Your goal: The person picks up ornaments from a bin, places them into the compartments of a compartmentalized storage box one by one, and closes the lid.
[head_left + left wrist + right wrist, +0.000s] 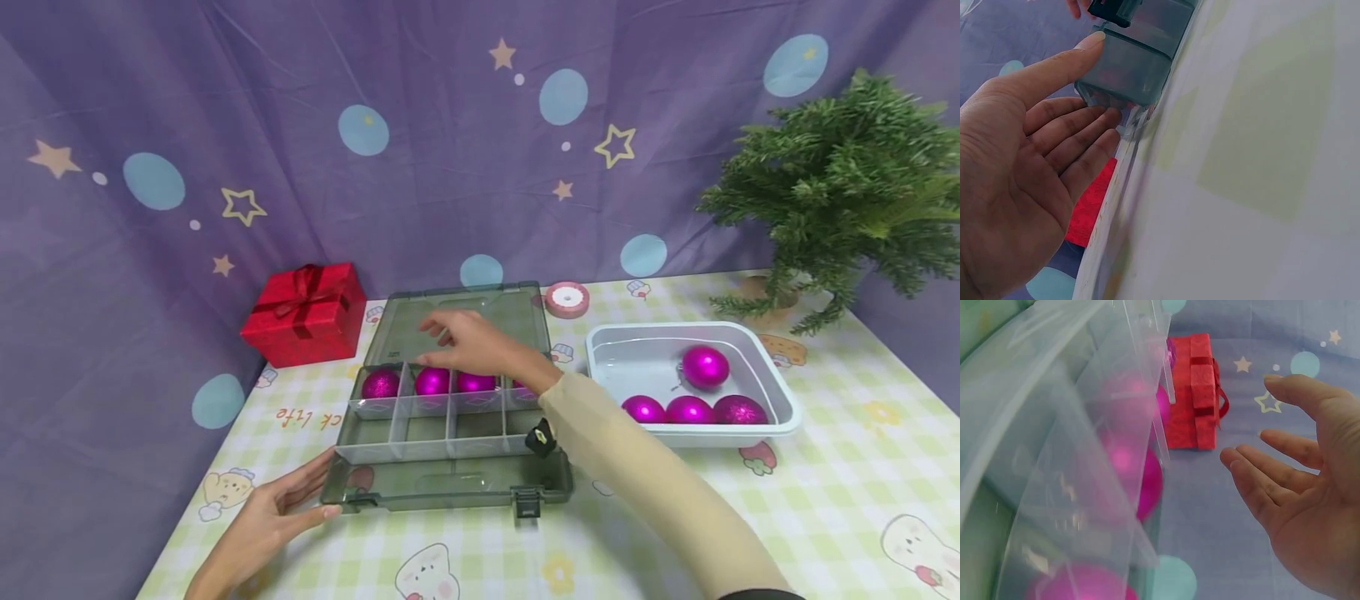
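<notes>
A grey-green translucent compartment box (450,502) stands with its lid (487,310) laid back. In its back row sit several magenta Christmas baubles, a glittery one (380,385) in the leftmost compartment and a shiny one (432,382) beside it. My left hand (273,512) rests at the box's front left corner, thumb at the front and fingers along the side. My right hand (476,343) hovers over the back row, fingers loosely bent, with nothing in it. In the right wrist view that hand (1300,494) is apart from the baubles, which show through the clear dividers (1072,487).
A white tray (783,408) on the right holds several magenta baubles (705,367). Behind it stands a small artificial tree (840,183). A red gift box (307,317) is at the back left, and a pink ribbon spool (567,300) lies right of the lid.
</notes>
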{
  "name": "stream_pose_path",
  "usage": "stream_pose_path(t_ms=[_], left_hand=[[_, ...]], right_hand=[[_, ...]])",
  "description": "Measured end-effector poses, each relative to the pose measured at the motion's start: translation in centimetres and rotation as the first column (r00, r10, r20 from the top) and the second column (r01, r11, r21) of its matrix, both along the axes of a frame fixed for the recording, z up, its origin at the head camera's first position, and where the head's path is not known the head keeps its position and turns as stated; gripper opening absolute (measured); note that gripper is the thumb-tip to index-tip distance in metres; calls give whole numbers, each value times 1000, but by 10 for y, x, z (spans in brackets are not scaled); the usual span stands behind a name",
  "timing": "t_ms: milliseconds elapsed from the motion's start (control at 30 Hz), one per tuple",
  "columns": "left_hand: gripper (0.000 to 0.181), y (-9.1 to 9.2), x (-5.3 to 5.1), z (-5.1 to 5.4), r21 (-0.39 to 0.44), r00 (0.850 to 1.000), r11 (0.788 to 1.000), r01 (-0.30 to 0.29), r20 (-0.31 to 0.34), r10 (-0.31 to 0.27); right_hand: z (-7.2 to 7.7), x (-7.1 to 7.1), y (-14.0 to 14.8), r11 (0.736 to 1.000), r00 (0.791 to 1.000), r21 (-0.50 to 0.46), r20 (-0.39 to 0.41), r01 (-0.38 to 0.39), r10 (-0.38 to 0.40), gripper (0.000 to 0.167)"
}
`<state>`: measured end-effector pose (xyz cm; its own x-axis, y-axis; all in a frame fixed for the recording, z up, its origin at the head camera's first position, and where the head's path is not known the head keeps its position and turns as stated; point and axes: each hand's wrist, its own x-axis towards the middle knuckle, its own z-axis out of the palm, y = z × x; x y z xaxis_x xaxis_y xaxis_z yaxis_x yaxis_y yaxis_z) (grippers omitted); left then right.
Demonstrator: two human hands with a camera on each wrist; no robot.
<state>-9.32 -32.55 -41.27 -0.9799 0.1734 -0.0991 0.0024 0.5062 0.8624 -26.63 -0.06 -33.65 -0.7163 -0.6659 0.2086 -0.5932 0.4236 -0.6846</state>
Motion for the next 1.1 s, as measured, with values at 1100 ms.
stream_pose_path(t_ms=[1100], left_hand=[[80,1,1,-2,-11,1000,1000,-9,9,9]], right_hand=[[-13,44,165,967,970,-88,-26,239,-242,46]])
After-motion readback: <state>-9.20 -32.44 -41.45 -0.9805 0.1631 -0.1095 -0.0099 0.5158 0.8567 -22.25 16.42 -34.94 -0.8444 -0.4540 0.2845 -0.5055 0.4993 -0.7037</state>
